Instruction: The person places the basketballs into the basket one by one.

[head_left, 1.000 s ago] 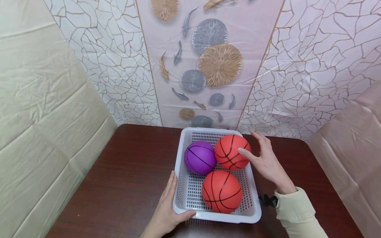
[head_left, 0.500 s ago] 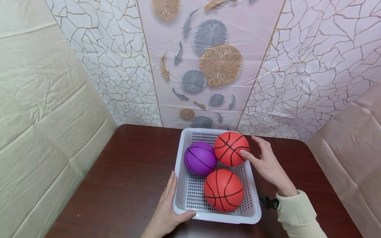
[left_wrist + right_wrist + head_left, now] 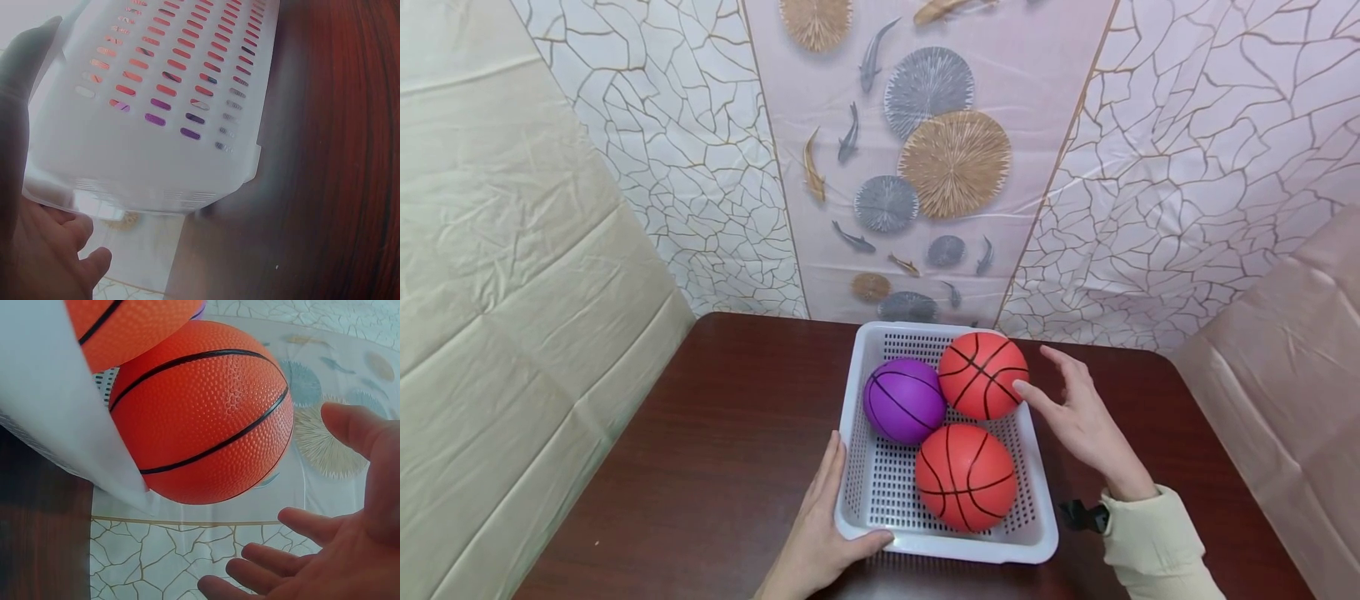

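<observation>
A white plastic basket (image 3: 847,467) with slotted walls stands on the table. Inside lie a purple ball (image 3: 904,401) at left, a red ball (image 3: 983,375) at the back right, and another red ball (image 3: 966,477) at the front, all with black basketball lines. My left hand (image 3: 818,521) holds the basket's front left corner, thumb along the front rim and fingers against the left side. Beside the back red ball, my right hand (image 3: 1086,417) is spread with nothing in it. The right wrist view shows a gap between that hand's fingertips and the red ball (image 3: 206,419).
The dark wood table (image 3: 722,425) extends to both sides of the basket. Behind it hangs a patterned cloth (image 3: 880,250), with beige cloth (image 3: 512,333) on the left. A black strap (image 3: 1082,515) sits at the right cuff.
The back red ball has turned and shifted slightly away. The front red ball has shifted a little right. My right hand has drawn back rightward from the back ball; my left has stayed put.
</observation>
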`<state>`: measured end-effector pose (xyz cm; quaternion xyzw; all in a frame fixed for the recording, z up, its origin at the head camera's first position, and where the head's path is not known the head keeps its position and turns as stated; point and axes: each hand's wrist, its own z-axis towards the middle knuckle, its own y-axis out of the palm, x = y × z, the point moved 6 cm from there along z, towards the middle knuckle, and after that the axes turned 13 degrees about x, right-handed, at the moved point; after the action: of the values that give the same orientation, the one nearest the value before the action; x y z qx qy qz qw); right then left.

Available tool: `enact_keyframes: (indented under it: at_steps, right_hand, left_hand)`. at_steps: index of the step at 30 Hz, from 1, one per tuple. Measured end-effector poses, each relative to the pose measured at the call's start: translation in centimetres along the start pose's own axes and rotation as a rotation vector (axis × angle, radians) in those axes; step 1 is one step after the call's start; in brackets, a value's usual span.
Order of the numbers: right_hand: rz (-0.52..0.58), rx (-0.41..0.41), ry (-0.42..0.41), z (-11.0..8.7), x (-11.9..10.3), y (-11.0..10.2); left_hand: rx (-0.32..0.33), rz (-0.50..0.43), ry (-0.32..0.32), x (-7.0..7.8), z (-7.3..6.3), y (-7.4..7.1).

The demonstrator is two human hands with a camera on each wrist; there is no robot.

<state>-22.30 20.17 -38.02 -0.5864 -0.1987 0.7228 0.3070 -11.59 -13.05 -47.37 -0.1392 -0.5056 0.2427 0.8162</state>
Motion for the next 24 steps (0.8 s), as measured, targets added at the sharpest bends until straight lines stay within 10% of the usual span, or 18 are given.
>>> enact_keyframes:
  at_steps: [18,24]
  right_hand:
    - [-0.030,0.012,0.054,-0.4,1.3,-0.8]
    - [-0.060,0.044,0.032,-0.3,1.5,-1.8]
  left_hand:
    - [-0.010,0.003,0.014,-0.2,0.2,-0.1]
    - [-0.057,0.164,0.020,0.0,0.1,-0.5]
